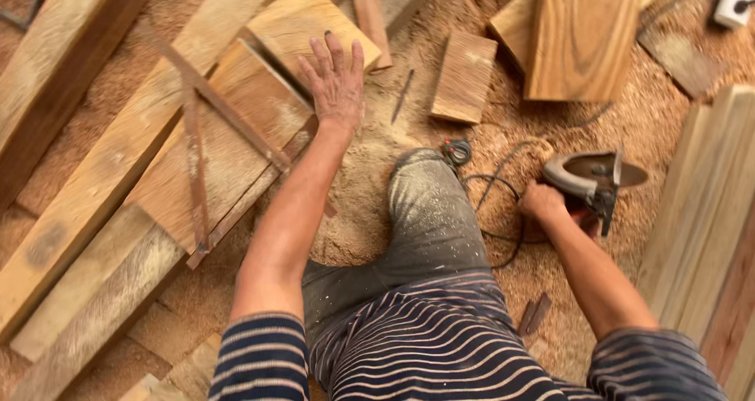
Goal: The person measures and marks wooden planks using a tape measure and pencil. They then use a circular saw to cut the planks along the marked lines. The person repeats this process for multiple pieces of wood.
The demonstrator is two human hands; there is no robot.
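We kneel in deep sawdust [370, 181] among rough-sawn timber, looking straight down over a dusty trouser knee [429, 204]

Left hand [336, 82]: fingers spread wide and flat, palm down, gripping nothing. It hovers over or rests on the edge where a square wooden block [303, 23] meets the wide board [228, 145]; we cannot tell whether it actually touches. A wooden folding frame of thin slats [197, 145] lies across that board, just left of the forearm.

Right hand [541, 202]: closed around the handle of a circular saw [594, 182], which sits on the sawdust at our right with its blade guard facing away. Its dark cable [491, 185] loops across the dust toward the knee. We cannot see whether the blade turns.

Nearby: a small offcut [464, 77] and a dark nail or pencil-like stick [402, 96] lying between it and the left hand; a larger grained plank [582, 35] above the saw; stacked planks [700, 220] along the right edge.

Our reading: this looks like the pause between cuts, saw parked but held, free hand going for the next piece. The next move seems to call for a firm grasp of the block or board, and keeping the cable clear of the saw's path
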